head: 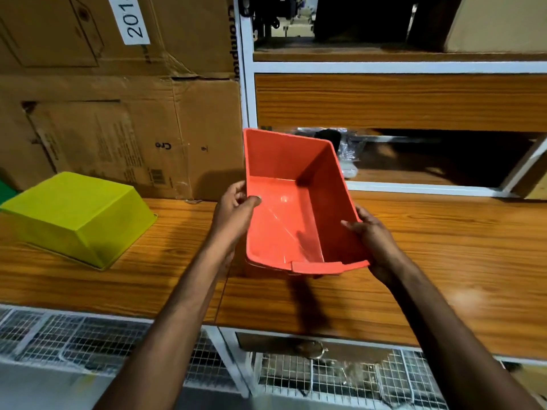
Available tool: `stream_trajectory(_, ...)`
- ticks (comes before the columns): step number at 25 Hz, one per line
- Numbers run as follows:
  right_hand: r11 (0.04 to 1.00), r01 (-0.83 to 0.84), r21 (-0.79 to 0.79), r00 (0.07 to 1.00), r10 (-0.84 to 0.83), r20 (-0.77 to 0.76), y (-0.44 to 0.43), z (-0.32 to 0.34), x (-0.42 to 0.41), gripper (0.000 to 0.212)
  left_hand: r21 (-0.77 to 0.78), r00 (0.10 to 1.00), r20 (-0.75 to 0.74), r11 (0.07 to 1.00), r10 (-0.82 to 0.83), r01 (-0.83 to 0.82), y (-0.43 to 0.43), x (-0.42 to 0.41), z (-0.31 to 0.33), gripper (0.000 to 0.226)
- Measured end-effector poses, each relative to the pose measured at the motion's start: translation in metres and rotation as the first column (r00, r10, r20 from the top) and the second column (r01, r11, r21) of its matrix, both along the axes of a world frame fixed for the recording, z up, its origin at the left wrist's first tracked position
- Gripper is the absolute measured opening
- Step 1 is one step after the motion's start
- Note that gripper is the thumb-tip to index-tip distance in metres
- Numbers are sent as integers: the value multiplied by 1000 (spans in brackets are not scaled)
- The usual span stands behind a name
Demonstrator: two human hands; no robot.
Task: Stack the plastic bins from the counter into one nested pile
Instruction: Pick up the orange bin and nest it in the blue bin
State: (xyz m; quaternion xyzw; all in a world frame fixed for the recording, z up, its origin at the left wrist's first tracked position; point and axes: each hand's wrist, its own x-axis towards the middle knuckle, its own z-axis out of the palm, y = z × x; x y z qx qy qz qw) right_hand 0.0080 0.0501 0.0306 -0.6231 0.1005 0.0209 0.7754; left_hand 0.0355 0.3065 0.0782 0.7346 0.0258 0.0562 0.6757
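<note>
The orange bin (pixel 296 208) is held between your two hands, mouth up and tipped towards you, apparently raised off the tabletop (pixel 444 261) near its front edge. Your left hand (pixel 233 211) pinches the left wall, thumb hooked over the rim and fingers outside. Your right hand (pixel 373 241) grips the right wall near its front corner, thumb inside and fingers wrapped underneath.

The step in hand is probably carrying this bin to the pile. The yellow bin (pixel 80 217) lies upside down on the tabletop, well apart to your left, before the cardboard boxes (pixel 118 128). The next move likely calls for matching orientation: turn one bin over, then align the walls and lower it squarely.
</note>
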Motion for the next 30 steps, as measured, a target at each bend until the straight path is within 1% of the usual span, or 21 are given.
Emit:
stream_trajectory(2,999,-34,-22,999,33,-25,-11,11,-22,29,-5,996,-84,1000,3,-4,-6,-5,-5,19)
stream_trajectory(3,997,-27,-73,998,23,-51,-21,13,-30,24,5,993,-115,1000,-2,3,-11,-9,-7,16)
stream_trajectory(6,958,22,-285,993,-54,-105,-53,17,-52,20,-3,975,-212,998,-66,67,-37,-24,-12,19)
stream_trajectory(7,948,30,-317,990,-72,-122,-63,18,-57,18,-17,967,-243,997,-76,74,-46,-30,-12,20)
stream_trajectory(9,945,66,-320,982,-119,-149,-93,22,-74,13,-29,956,-279,995,-95,91,-74,-43,-10,19)
stream_trajectory(11,959,74,-272,978,-123,-171,-126,25,-97,18,-45,951,-268,988,-154,148,-107,-58,-6,15)
stream_trajectory(13,975,95,-202,979,-128,-156,-163,29,-124,24,-76,948,-237,977,-210,197,-148,-74,-4,20)
stream_trajectory(15,972,177,-151,976,-193,-97,-197,30,-147,24,-90,958,-177,973,-227,214,-188,-89,-7,25)
stream_trajectory(17,953,269,-141,962,-274,-12,-244,27,-169,27,-81,966,-103,970,-236,228,-242,-111,-13,26)
stream_trajectory(19,925,322,-202,946,-321,37,-294,22,-193,32,-61,976,-39,975,-216,213,-298,-135,-22,31)
stream_trajectory(22,882,332,-334,943,-317,99,-357,17,-228,46,-58,980,32,979,-196,197,-370,-163,-30,33)
stream_trajectory(24,851,354,-388,935,-336,117,-387,15,-243,55,-79,980,27,977,-196,197,-408,-172,-32,35)
stream_trajectory(26,815,390,-428,919,-375,123,-416,10,-255,69,-107,983,10,977,-186,186,-444,-179,-32,41)
stream_trajectory(27,805,398,-440,915,-384,126,-431,8,-258,67,-121,982,3,974,-190,189,-459,-181,-31,43)
stream_trajectory(28,810,399,-430,915,-381,131,-446,8,-258,57,-130,979,-8,970,-206,203,-473,-180,-32,44)
stream_trajectory(29,829,400,-390,916,-378,134,-462,9,-256,42,-142,973,-15,964,-231,227,-486,-178,-30,45)
stream_trajectory(30,866,392,-312,920,-371,126,-475,14,-254,30,-159,966,-19,955,-258,251,-496,-174,-29,47)
